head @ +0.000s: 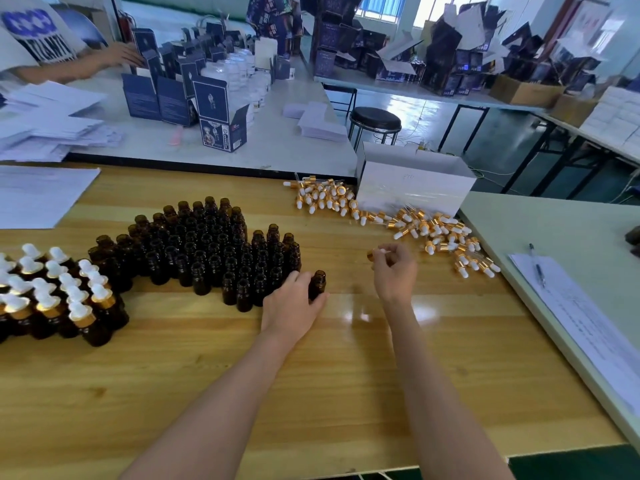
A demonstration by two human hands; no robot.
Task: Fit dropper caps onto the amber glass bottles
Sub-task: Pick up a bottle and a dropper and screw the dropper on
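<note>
One amber bottle (317, 284) stands upright and uncapped on the wooden worktop (311, 375), at the right-hand edge of the bottle group. The left hand (292, 303) grips it, with the fingers (298, 277) curled round its far side and the thumb against its base. To the right, apart from the bottle, the right hand (394, 271) is raised above the worktop and pinches a dropper cap (375, 252) in its fingertips. The cap's gold collar and white bulb show at the upper left of the hand.

Just left of the held bottle, the uncapped bottles (207, 244) stand packed together in a broad cluster. Further left, at the frame's edge, the capped bottles (52, 292) stand close together, with white bulbs and gold collars. The loose caps (415, 226) lie scattered in a band along the back right of the worktop, beside and in front of a white box (412, 181) with open flaps.

On the pale side worktop to the right, a pen (536, 265) lies on printed sheets (588, 323). A stack of paper (34, 195) lies at the back left corner. Beyond it, a far worktop (277, 147) carries blue cartons (194, 95), and a second person's hand (119, 55) reaches among them. A black stool (375, 121) stands behind the white box.
</note>
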